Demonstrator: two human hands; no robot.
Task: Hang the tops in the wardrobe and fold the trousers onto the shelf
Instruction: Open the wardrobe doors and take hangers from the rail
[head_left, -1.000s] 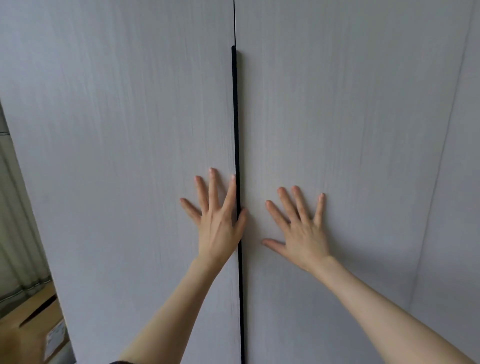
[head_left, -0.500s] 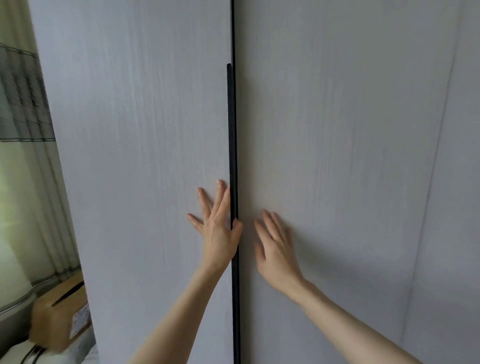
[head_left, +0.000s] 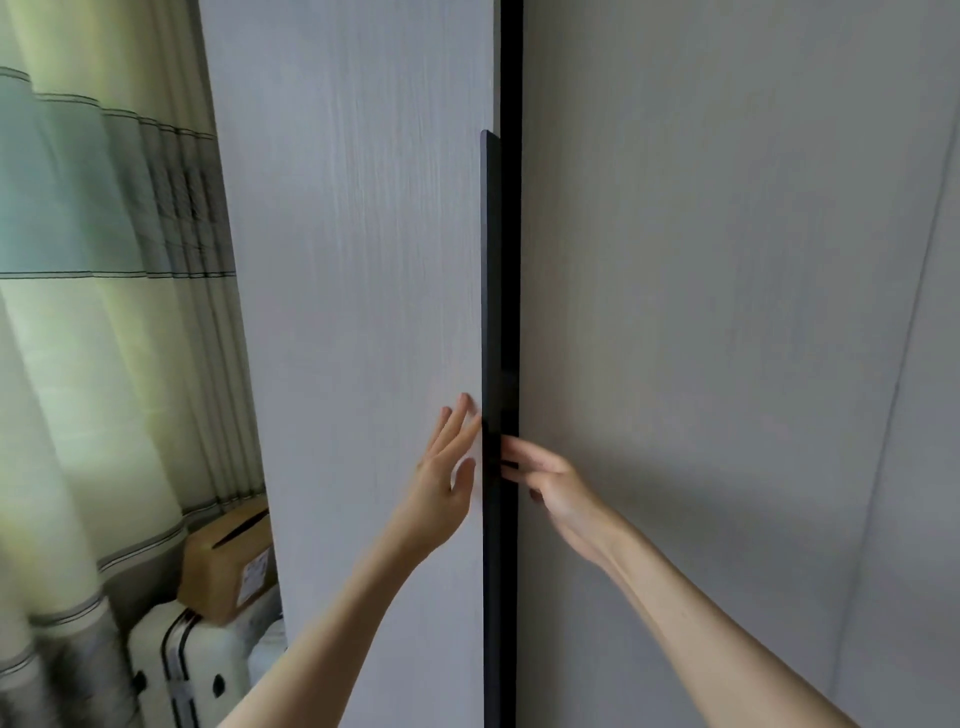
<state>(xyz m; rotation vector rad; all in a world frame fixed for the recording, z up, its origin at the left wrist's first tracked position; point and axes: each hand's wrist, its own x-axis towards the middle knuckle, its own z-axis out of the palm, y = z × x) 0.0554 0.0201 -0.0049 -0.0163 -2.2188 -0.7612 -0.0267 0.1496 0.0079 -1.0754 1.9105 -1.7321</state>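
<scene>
Two hands work at the seam between the wardrobe doors. The left hand (head_left: 441, 478) lies against the face of the left door (head_left: 353, 312), fingers straight and a little spread, thumb beside the black handle strip (head_left: 490, 312) that runs down that door's right edge; it grasps nothing. The right hand (head_left: 550, 483) reaches sideways into the dark gap (head_left: 510, 208) between the doors, its fingertips (head_left: 511, 447) hooked past the edge of the right door (head_left: 727, 312); whether they grip that edge or only touch it cannot be told, as the tips vanish into the shadow. The left door stands slightly ajar, its handle edge nearer the camera than the right door, and the gap is narrow, showing nothing of the inside, so no tops, trousers or shelf can be seen. Left of the wardrobe hangs a green striped curtain (head_left: 93, 260). Below it a cardboard box (head_left: 228, 561) rests on a white suitcase (head_left: 182, 670), both close to the left door's outer edge. At far right another panel seam runs down the wall (head_left: 909, 364).
</scene>
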